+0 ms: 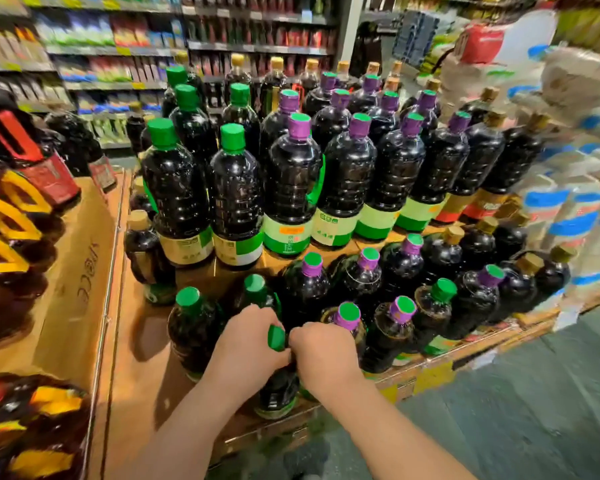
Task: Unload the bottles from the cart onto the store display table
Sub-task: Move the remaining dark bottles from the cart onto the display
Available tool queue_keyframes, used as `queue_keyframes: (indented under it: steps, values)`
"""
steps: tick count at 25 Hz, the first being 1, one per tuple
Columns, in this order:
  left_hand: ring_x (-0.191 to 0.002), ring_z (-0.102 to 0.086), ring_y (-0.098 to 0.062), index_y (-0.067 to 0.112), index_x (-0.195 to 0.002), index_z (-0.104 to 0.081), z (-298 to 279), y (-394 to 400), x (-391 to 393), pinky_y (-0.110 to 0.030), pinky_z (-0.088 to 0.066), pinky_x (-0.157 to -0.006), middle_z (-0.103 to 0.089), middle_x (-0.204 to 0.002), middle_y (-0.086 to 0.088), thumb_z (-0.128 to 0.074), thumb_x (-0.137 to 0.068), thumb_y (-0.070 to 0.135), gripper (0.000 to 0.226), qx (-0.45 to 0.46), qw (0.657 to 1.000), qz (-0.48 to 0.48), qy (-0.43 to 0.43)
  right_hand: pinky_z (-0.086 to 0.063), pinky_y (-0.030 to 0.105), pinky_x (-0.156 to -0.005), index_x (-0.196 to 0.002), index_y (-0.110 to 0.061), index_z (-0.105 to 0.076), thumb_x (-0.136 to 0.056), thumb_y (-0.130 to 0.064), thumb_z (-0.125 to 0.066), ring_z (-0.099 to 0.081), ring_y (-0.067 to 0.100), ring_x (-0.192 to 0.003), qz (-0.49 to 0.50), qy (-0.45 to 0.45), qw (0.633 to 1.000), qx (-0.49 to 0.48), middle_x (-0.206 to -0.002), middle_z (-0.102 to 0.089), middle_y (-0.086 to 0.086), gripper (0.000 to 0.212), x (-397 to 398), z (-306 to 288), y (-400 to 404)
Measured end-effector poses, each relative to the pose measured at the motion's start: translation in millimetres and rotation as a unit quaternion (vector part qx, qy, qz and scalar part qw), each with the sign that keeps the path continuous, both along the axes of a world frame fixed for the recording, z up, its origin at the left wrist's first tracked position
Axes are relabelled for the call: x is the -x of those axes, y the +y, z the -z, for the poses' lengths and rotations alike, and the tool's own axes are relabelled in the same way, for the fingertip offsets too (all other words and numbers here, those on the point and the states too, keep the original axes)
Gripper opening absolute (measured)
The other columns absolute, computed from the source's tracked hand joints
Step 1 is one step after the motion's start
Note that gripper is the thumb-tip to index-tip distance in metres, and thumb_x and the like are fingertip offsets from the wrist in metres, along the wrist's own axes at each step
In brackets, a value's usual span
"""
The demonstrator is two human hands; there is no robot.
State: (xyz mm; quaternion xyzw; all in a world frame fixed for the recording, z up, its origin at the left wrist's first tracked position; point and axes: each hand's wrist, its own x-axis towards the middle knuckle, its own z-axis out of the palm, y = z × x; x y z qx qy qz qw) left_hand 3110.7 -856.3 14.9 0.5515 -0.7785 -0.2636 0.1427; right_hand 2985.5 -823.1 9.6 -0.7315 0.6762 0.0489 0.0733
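Both hands are meeting at the front edge of the surface (pixel 142 368): I am seeing my left hand (pixel 248 344) curled narrow around the neck of a green-capped bottle (pixel 276 337), and my right hand (pixel 323 351) closing down on the same bottle from the other side, fingers folded, knuckles nearly touching the left. That bottle is standing upright between the two hands, its base (pixel 278 407) sitting at the edge of the brown surface. Just beside the left hand another green-capped bottle (pixel 191 327) is standing, and purple-capped bottles (pixel 347 317) are crowding just behind the right hand. Farther back a raised tier of tall dark bottles (pixel 291 188) is rising above this row. Store shelves (pixel 118 50) are blurring behind.
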Motion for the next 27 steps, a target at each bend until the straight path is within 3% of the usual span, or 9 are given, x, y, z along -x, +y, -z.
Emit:
queue_keyframes:
  steps: [4,8,13,16,18,21,24,25,27]
  values:
    - [-0.081,-0.046,-0.01,0.028,-0.092,-0.059,8.9,10.4,20.3,-0.024,-0.033,-0.065,-0.045,-0.093,0.009,-0.075,-0.077,0.023,0.023,-0.008,0.998,-0.06,-0.028,-0.038,0.031,-0.057,-0.087,-0.012,-0.064,-0.083,-0.005,-0.052,-0.065,0.031,-0.083,-0.049,-0.02,0.999,0.001,-0.09,-0.065,0.007,0.014,12.9,-2.8,-1.6]
    - [-0.088,-0.051,-0.012,0.031,-0.104,-0.06,1.7,17.1,30.1,-0.028,-0.046,-0.075,-0.046,-0.099,0.011,-0.073,-0.08,0.028,0.027,-0.008,0.993,-0.092,-0.067,-0.034,0.031,-0.052,-0.09,-0.014,-0.056,-0.085,-0.011,-0.055,-0.05,0.026,-0.07,-0.081,-0.051,0.995,-0.033,-0.086,-0.054,0.005,0.006,21.9,-21.7,-4.4]
    - [-0.092,-0.062,-0.014,0.03,-0.106,-0.065,-27.1,47.4,15.5,-0.032,-0.053,-0.076,-0.059,-0.099,0.013,-0.07,-0.08,0.022,0.028,0.021,0.983,-0.18,0.004,-0.032,0.031,-0.054,-0.087,-0.021,-0.048,-0.089,-0.024,-0.051,-0.055,0.024,-0.078,-0.139,-0.123,0.98,0.064,-0.081,-0.042,-0.003,0.005,13.8,-60.1,-1.0]
    - [-0.091,-0.059,-0.015,0.029,-0.108,-0.064,-45.4,75.6,-16.9,-0.021,-0.047,-0.074,-0.06,-0.107,0.01,-0.067,-0.078,0.022,0.032,0.022,0.968,-0.25,-0.022,-0.032,0.029,-0.055,-0.091,-0.021,-0.057,-0.093,-0.032,-0.046,-0.06,0.023,-0.085,-0.218,-0.148,0.954,0.141,-0.086,-0.055,-0.003,0.015,-18.7,-78.9,8.3]
    - [-0.088,-0.056,-0.014,0.028,-0.102,-0.062,-53.8,107.0,-46.0,-0.024,-0.047,-0.073,-0.058,-0.097,0.013,-0.06,-0.075,0.035,0.028,0.024,0.964,-0.264,-0.016,-0.037,0.028,-0.056,-0.092,-0.02,-0.065,-0.09,-0.032,-0.052,-0.062,0.022,-0.081,-0.27,-0.14,0.941,0.148,-0.088,-0.063,0.0,0.018,-48.1,-81.9,25.3]
    - [-0.089,-0.06,-0.022,0.027,-0.081,-0.051,-54.4,173.5,-90.4,-0.037,-0.047,-0.072,-0.06,-0.09,0.005,-0.059,-0.082,0.037,0.013,0.023,0.941,-0.335,-0.047,-0.045,0.026,-0.051,-0.073,-0.018,-0.065,-0.07,-0.027,-0.075,-0.061,0.022,-0.062,-0.416,-0.144,0.876,0.195,-0.07,-0.061,0.001,0.014,-108.0,-82.3,61.5]
    - [-0.091,-0.06,-0.023,0.032,-0.079,-0.049,-53.4,267.5,-133.8,-0.039,-0.048,-0.071,-0.066,-0.096,0.002,-0.06,-0.081,0.047,0.018,0.032,0.894,-0.444,-0.045,-0.051,0.032,-0.079,-0.1,-0.019,-0.064,-0.091,-0.029,-0.052,-0.061,0.024,-0.098,-0.507,-0.144,0.845,0.092,-0.1,-0.063,0.004,0.018,-181.6,-86.6,126.2]
    - [-0.095,-0.061,-0.021,0.031,-0.087,-0.055,-53.9,306.6,-148.1,-0.038,-0.05,-0.074,-0.067,-0.1,0.004,-0.057,-0.078,0.051,0.022,0.028,0.871,-0.488,-0.056,-0.051,0.031,-0.077,-0.097,-0.019,-0.065,-0.091,-0.029,-0.053,-0.063,0.024,-0.096,-0.55,-0.162,0.814,0.096,-0.098,-0.065,0.004,0.017,-205.4,-85.1,157.8]
    - [-0.099,-0.064,-0.021,0.028,-0.099,-0.059,-53.7,391.2,-171.6,-0.039,-0.052,-0.077,-0.069,-0.104,0.005,-0.047,-0.072,0.054,0.04,0.033,0.816,-0.572,-0.069,-0.049,0.027,-0.055,-0.073,-0.018,-0.067,-0.073,-0.027,-0.07,-0.065,0.022,-0.069,-0.622,-0.21,0.743,0.13,-0.072,-0.066,0.002,0.009,-248.4,-85.7,234.3]
